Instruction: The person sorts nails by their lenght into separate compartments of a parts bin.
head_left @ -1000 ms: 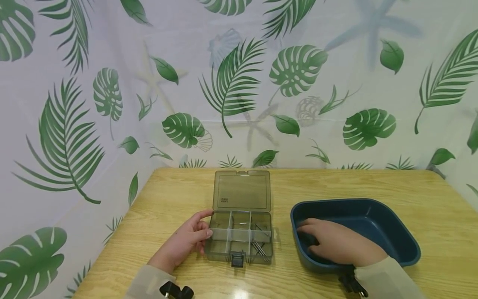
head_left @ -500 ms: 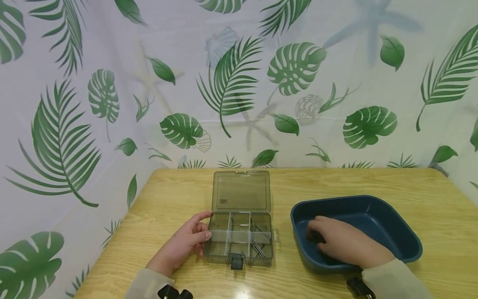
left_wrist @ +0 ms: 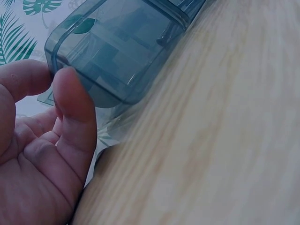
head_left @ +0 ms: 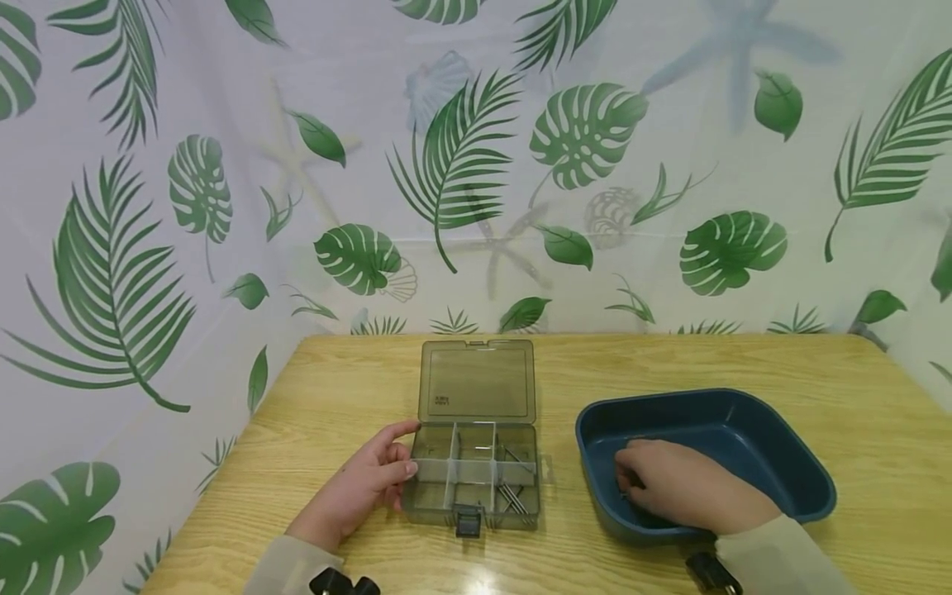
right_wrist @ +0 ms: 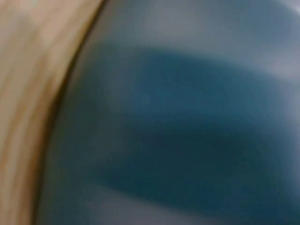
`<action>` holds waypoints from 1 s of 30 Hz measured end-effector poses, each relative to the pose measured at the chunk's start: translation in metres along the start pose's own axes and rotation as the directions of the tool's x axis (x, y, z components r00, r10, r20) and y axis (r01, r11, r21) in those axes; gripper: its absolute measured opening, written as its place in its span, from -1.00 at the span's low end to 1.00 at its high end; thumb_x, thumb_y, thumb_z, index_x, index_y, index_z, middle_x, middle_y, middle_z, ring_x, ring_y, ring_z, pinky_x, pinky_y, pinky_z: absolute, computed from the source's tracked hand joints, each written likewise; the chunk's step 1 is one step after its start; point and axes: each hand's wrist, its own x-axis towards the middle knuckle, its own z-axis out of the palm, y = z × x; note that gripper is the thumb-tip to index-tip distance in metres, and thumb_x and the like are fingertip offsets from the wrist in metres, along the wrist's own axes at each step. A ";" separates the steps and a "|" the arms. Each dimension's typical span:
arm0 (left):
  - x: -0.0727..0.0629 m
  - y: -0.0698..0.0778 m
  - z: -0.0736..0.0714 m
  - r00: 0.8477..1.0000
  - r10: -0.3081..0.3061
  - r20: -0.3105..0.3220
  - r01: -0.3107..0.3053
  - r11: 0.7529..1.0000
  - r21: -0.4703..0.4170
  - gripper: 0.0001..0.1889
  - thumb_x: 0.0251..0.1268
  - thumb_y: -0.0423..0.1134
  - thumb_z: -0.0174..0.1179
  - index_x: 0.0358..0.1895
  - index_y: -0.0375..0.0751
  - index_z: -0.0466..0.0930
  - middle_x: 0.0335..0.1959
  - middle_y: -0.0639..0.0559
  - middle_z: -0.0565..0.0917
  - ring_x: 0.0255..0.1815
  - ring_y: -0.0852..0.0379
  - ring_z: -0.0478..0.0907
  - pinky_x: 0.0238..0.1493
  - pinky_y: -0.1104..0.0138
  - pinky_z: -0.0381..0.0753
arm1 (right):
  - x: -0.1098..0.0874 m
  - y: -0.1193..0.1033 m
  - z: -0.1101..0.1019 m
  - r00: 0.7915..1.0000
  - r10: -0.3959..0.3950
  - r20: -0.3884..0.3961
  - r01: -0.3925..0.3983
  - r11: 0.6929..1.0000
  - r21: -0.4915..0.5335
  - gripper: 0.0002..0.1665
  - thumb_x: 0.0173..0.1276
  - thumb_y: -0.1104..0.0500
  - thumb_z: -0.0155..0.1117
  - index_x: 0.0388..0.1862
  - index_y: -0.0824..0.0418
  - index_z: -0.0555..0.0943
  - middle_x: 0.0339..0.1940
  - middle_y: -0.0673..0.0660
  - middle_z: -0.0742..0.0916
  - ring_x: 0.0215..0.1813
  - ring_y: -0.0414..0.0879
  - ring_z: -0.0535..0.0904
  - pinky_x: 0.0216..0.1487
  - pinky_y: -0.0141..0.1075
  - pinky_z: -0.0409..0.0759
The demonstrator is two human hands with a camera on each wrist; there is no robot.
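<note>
A smoky clear compartment box (head_left: 472,475) lies on the table with its lid (head_left: 478,380) tipped back. Thin dividers split it, and several slim metal pieces (head_left: 511,498) like nails lie in its right-hand compartments. My left hand (head_left: 368,475) holds the box's left side, thumb at the edge and index finger by the back corner. In the left wrist view, the thumb (left_wrist: 72,101) presses against the box wall. Inside a dark blue plastic basin (head_left: 788,463), my right hand (head_left: 684,487) has curled fingers, with a small greyish metal piece (head_left: 624,496) at the fingertips; most of it is hidden.
Both containers stand on a wood-grain table (head_left: 357,372), the basin to the right of the box. A front latch (head_left: 468,522) sticks out from the box. Behind the table hangs a white leaf-print cloth (head_left: 476,165). The right wrist view is blurred, mostly blue basin wall (right_wrist: 187,93).
In the basin, my right hand has drawn its spread fingers together into a curl and shifted slightly right. The left hand keeps its hold on the box.
</note>
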 end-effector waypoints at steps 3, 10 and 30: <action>0.000 0.000 0.000 1.000 0.001 0.002 -0.001 1.000 -0.002 -0.28 0.52 -0.26 0.17 0.60 -0.17 0.02 -0.23 -0.03 0.40 -0.50 0.18 0.36 -0.47 0.31 0.62 | 0.000 -0.002 -0.002 1.000 0.015 -0.003 -0.014 1.000 0.017 -0.67 0.47 0.22 0.25 -0.50 -0.06 0.45 -0.56 -0.12 0.46 -0.53 -0.23 0.32 -0.47 -0.28 0.32; 0.000 0.000 0.000 1.000 0.009 0.006 -0.009 1.000 -0.005 -0.29 0.51 -0.28 0.17 0.59 -0.20 0.03 -0.23 -0.02 0.39 -0.50 0.18 0.36 -0.48 0.32 0.62 | -0.001 -0.002 -0.013 0.996 0.073 -0.044 -0.068 0.992 0.104 -0.74 0.48 0.20 0.23 -0.42 -0.07 0.48 -0.54 -0.12 0.50 -0.51 -0.24 0.37 -0.45 -0.28 0.37; 0.002 -0.001 0.001 1.000 0.008 -0.009 -0.008 1.000 0.006 -0.30 0.49 -0.26 0.19 0.58 -0.17 0.08 -0.21 -0.03 0.39 -0.48 0.14 0.37 -0.45 0.32 0.60 | 0.012 -0.049 -0.039 0.972 -0.075 -0.222 0.119 0.974 0.193 -0.81 0.50 0.25 0.18 -0.30 -0.04 0.52 -0.44 -0.14 0.53 -0.47 -0.25 0.39 -0.40 -0.30 0.45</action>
